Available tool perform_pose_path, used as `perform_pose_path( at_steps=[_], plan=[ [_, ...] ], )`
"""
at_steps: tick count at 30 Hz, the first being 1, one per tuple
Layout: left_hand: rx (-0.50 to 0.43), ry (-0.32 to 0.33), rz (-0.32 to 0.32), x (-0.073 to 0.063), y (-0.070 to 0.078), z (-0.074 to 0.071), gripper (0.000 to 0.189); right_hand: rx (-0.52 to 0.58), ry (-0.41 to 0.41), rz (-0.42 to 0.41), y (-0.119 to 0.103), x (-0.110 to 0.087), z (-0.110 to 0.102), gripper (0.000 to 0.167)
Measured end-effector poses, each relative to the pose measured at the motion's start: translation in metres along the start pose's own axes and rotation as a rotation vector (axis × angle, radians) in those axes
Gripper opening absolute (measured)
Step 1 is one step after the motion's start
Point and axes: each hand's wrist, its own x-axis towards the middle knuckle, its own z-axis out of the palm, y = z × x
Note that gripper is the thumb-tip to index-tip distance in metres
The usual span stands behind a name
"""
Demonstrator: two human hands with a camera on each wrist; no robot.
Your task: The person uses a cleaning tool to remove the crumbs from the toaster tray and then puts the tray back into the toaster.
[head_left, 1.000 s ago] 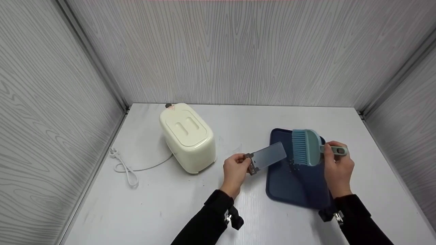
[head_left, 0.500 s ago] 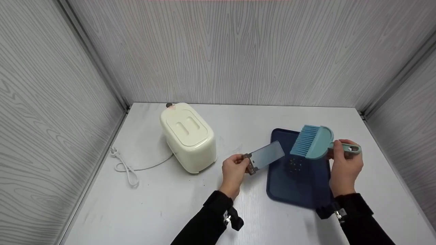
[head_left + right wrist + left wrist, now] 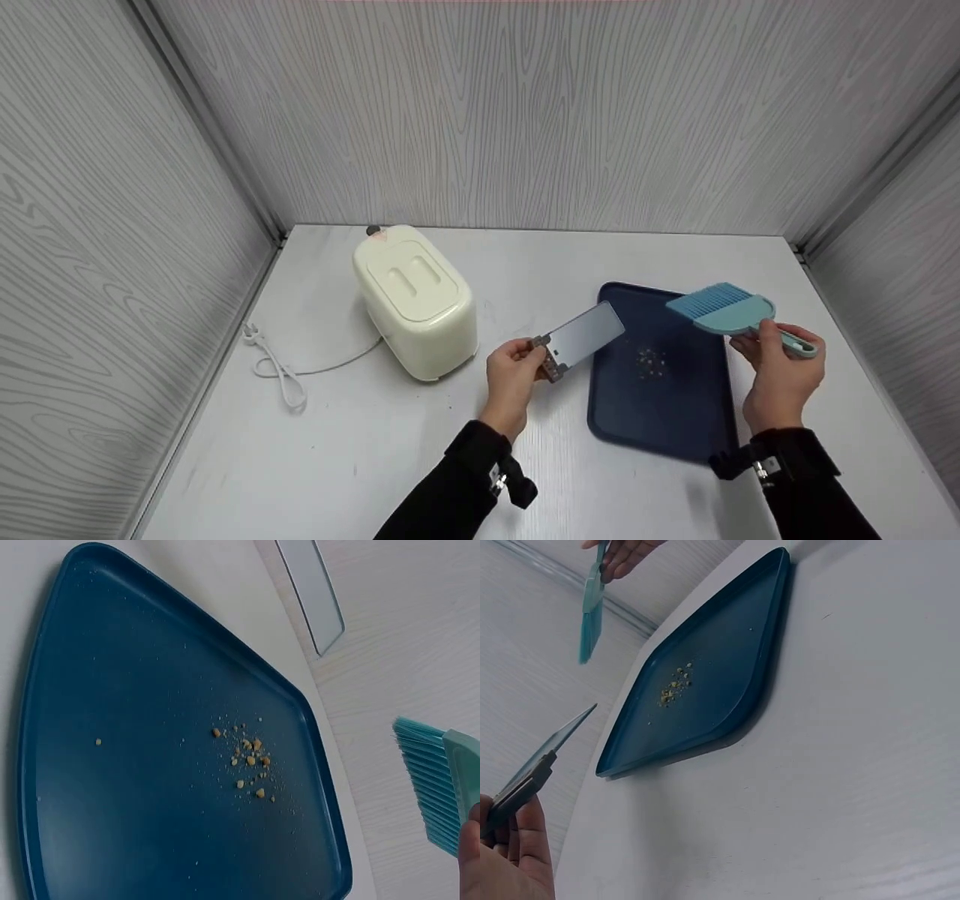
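My left hand (image 3: 514,379) pinches a thin, flat crumb tray (image 3: 585,335) by its dark grey end. The crumb tray is tilted, its far end over the left rim of a navy serving tray (image 3: 660,420). In my right hand (image 3: 784,367) is the handle of a small teal brush (image 3: 731,311), held above the serving tray's right side. Its bristles (image 3: 427,780) point left, apart from both trays. Yellowish crumbs (image 3: 251,757) lie in a loose cluster on the serving tray. The left wrist view shows the crumb tray (image 3: 547,746) nearly edge-on.
A cream toaster (image 3: 416,315) with a cover on top stands left of my left hand. Its white cord (image 3: 330,373) runs left to a plug (image 3: 251,334) on the white table (image 3: 390,465). Wood-grain panels (image 3: 480,112) enclose the back and sides.
My right hand has moved right and lifted the brush away from the crumb tray, turning it flatter. Crumbs on the serving tray show more plainly. The crumb tray has tilted slightly.
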Motion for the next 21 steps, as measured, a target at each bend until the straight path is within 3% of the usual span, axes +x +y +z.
perform_pose_path(
  at_steps=[10, 21],
  plan=[
    [0.001, 0.004, 0.021, 0.001, 0.002, -0.002, 0.015, -0.041, 0.131, 0.095, -0.004, 0.015, -0.030, 0.041],
    [0.001, 0.013, 0.011, 0.001, 0.003, -0.003, 0.016, -0.110, 0.181, 0.162, 0.000, 0.022, -0.055, 0.038]
  ],
)
